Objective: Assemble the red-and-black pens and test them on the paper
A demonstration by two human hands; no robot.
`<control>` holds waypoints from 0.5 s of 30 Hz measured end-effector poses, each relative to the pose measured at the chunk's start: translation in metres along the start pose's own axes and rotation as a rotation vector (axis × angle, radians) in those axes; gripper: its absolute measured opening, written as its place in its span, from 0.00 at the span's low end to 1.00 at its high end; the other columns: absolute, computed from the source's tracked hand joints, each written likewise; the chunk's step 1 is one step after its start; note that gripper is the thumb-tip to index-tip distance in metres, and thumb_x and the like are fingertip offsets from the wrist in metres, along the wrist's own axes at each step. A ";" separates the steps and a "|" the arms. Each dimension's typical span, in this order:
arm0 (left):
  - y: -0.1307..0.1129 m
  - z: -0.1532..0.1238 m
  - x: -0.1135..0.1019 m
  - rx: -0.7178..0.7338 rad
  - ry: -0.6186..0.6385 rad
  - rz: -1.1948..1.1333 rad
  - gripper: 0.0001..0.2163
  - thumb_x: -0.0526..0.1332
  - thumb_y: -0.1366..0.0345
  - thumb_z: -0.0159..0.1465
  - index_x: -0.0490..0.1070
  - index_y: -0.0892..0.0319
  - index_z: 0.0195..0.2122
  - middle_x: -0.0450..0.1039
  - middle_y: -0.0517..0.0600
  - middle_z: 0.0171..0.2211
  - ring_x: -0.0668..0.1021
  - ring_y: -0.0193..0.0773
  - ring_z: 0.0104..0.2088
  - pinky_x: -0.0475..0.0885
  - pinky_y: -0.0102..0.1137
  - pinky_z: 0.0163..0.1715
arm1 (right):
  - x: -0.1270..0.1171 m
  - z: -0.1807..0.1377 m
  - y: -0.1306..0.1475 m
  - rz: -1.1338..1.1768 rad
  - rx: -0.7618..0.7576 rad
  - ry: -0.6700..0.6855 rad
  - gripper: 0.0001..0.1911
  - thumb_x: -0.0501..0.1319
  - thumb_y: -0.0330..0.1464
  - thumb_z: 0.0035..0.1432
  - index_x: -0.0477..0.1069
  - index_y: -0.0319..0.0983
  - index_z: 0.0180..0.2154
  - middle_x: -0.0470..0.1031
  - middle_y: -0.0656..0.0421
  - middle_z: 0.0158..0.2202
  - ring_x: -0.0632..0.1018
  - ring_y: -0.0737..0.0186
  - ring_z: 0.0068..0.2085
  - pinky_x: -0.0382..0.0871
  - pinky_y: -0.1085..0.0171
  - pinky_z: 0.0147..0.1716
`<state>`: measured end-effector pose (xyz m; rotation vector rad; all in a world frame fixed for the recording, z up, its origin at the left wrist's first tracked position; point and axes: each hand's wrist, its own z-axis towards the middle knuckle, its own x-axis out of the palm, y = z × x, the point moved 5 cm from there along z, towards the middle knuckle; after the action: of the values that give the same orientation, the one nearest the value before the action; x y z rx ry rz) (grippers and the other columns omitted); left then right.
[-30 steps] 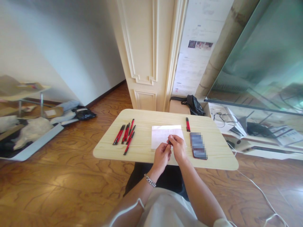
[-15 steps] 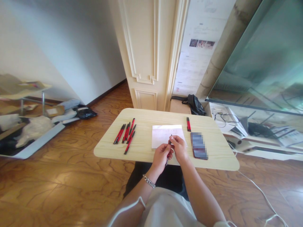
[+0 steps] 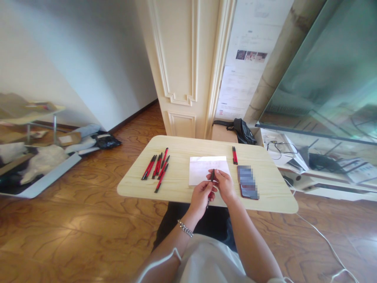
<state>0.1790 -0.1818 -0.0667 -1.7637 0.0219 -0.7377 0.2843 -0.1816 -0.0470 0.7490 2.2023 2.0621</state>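
Note:
Both my hands are closed around one red and black pen (image 3: 212, 175) above the near edge of the table. My left hand (image 3: 202, 196) grips its lower red part, and the end pokes out below the fingers. At the black upper end, the fingers of my right hand (image 3: 224, 185) pinch the pen; whether the black part is separate from the body I cannot tell. Just beyond my hands lies a white paper pad (image 3: 200, 169), partly covered by them. Several red and black pens (image 3: 157, 169) lie in a loose group on the left, and two more pens (image 3: 235, 155) lie side by side at the back right.
The pale wooden table (image 3: 132, 184) has rounded corners. A phone (image 3: 247, 182) lies on its right side. Behind the table are a black bag (image 3: 243, 131) and a cabinet (image 3: 318, 184) with cables. A white cable (image 3: 326, 236) trails over the floor at right.
My right-hand fingers have shifted slightly, and more of the pen's black upper end shows between them. My left hand keeps its hold; the pens on the table have not moved.

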 end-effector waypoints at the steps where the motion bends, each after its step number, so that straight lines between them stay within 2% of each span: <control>1: 0.000 0.000 0.000 0.005 0.001 0.006 0.17 0.63 0.52 0.58 0.72 0.63 0.34 0.71 0.50 0.26 0.69 0.27 0.19 0.60 0.25 0.20 | -0.001 0.000 0.001 -0.017 -0.020 -0.023 0.20 0.63 0.48 0.50 0.72 0.38 0.36 0.75 0.56 0.30 0.73 0.64 0.28 0.66 0.67 0.24; 4: 0.001 0.000 0.000 0.014 0.003 0.022 0.17 0.63 0.52 0.58 0.72 0.63 0.34 0.72 0.50 0.26 0.69 0.27 0.20 0.60 0.25 0.20 | -0.002 0.000 0.003 -0.029 -0.058 -0.032 0.17 0.66 0.45 0.48 0.71 0.38 0.32 0.73 0.59 0.27 0.71 0.66 0.27 0.65 0.67 0.25; 8: 0.003 0.000 -0.001 0.006 -0.003 0.012 0.16 0.63 0.52 0.57 0.72 0.63 0.34 0.71 0.50 0.26 0.68 0.27 0.19 0.59 0.25 0.19 | -0.001 0.000 -0.001 0.005 0.005 0.027 0.19 0.62 0.47 0.52 0.73 0.38 0.36 0.75 0.55 0.32 0.74 0.64 0.31 0.66 0.67 0.26; 12: 0.002 0.000 -0.001 0.011 -0.013 0.014 0.16 0.64 0.53 0.57 0.72 0.63 0.35 0.72 0.50 0.26 0.69 0.27 0.20 0.60 0.25 0.20 | -0.004 0.000 0.001 -0.018 -0.032 -0.045 0.18 0.66 0.45 0.48 0.72 0.38 0.34 0.73 0.58 0.28 0.72 0.65 0.29 0.68 0.66 0.28; 15: 0.003 0.000 -0.001 0.002 -0.014 0.008 0.17 0.64 0.52 0.57 0.71 0.63 0.35 0.71 0.49 0.26 0.69 0.27 0.19 0.59 0.25 0.19 | -0.003 0.000 0.000 0.001 -0.019 -0.029 0.19 0.66 0.46 0.48 0.72 0.38 0.33 0.73 0.58 0.27 0.72 0.65 0.27 0.67 0.66 0.26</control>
<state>0.1787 -0.1825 -0.0695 -1.7663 0.0189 -0.7197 0.2871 -0.1826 -0.0481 0.7736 2.1647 2.0558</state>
